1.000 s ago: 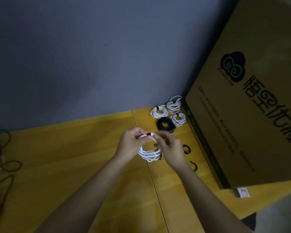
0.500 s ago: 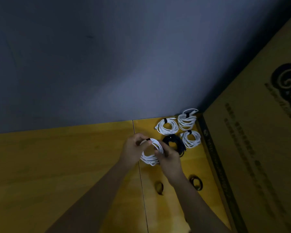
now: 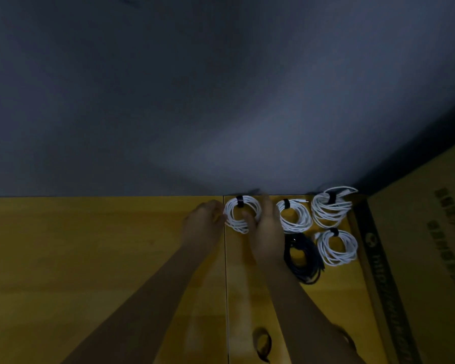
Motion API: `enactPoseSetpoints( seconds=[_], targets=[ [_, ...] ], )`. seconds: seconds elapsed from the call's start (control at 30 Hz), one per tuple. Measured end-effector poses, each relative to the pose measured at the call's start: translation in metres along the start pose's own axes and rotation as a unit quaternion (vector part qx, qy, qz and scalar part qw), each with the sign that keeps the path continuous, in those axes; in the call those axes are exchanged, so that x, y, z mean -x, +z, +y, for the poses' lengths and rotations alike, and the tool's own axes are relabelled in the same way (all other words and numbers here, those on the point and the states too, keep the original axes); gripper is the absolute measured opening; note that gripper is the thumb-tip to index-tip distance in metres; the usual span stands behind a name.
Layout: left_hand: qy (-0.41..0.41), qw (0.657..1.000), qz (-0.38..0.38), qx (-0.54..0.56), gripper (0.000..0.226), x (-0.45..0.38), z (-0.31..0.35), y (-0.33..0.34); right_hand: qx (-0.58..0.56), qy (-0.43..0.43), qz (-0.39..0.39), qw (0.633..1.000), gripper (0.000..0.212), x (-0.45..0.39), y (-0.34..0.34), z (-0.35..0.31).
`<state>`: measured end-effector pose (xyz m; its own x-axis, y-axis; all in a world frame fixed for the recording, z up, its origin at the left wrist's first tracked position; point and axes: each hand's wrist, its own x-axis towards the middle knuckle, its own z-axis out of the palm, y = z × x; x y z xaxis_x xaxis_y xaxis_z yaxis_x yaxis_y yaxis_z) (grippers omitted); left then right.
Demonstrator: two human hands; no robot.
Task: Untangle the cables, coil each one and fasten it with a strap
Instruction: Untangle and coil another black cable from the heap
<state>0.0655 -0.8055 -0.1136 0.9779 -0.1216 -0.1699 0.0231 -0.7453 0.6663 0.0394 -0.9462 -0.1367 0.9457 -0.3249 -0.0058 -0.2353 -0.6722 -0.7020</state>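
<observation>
by the wall now, white coil (image 3: 242,213) set down

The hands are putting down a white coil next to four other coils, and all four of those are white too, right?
Not quite. The head view shows the hands setting a white coil beside four others, but only three are white; the fourth is a black coil.

Dim grey wall (image 3: 168,101), yellow wooden table (image 3: 76,258), cardboard box (image 3: 431,258) at right
</observation>
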Motion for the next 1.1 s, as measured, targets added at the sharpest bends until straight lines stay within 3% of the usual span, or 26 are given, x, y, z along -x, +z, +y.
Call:
enactPoseSetpoints(
  seconds=[0.1, 0.2, 0.27, 0.37, 0.53, 0.63, 0.73, 0.9, 1.1],
  targets=[
    [-0.006, 1.000, 0.006, 0.013, 0.019, -0.006, 0.002, 0.002, 0.141, -0.022, 0.021, 0.990, 0.058, 0.005, -0.007, 0.002],
    [-0.008, 1.000, 0.004, 0.016, 0.017, -0.009, 0.005, 0.003, 0.156, -0.096, 0.066, 0.981, 0.054, 0.008, -0.008, 0.005],
    [-0.010, 1.000, 0.008, 0.013, 0.018, -0.009, 0.006, 0.002, 0.139, -0.115, 0.042, 0.983, 0.053, 0.010, -0.002, 0.010],
    [-0.007, 1.000, 0.018, 0.019, 0.019, -0.007, 0.003, -0.001, 0.093, -0.078, -0.014, 0.993, 0.046, 0.009, 0.007, 0.018],
    [-0.009, 0.999, 0.047, 0.021, 0.020, 0.002, -0.008, -0.015, 0.054, -0.014, 0.017, 0.998, 0.044, 0.006, 0.007, 0.007],
    [-0.012, 0.998, 0.057, 0.006, 0.020, 0.017, -0.016, -0.032, 0.103, -0.014, 0.027, 0.994, 0.044, 0.012, 0.003, -0.005],
    [-0.005, 0.995, 0.077, -0.058, 0.023, 0.040, -0.029, -0.065, 0.124, -0.057, 0.044, 0.990, 0.033, 0.029, -0.003, -0.026],
    [-0.034, 0.967, 0.060, -0.246, 0.028, 0.091, -0.079, -0.142, 0.103, -0.109, -0.034, 0.988, 0.022, 0.072, 0.005, -0.083],
    [-0.092, 0.950, 0.086, -0.287, 0.030, 0.166, -0.168, -0.269, 0.118, -0.154, -0.116, 0.974, 0.028, 0.141, 0.063, -0.199]
  ],
)
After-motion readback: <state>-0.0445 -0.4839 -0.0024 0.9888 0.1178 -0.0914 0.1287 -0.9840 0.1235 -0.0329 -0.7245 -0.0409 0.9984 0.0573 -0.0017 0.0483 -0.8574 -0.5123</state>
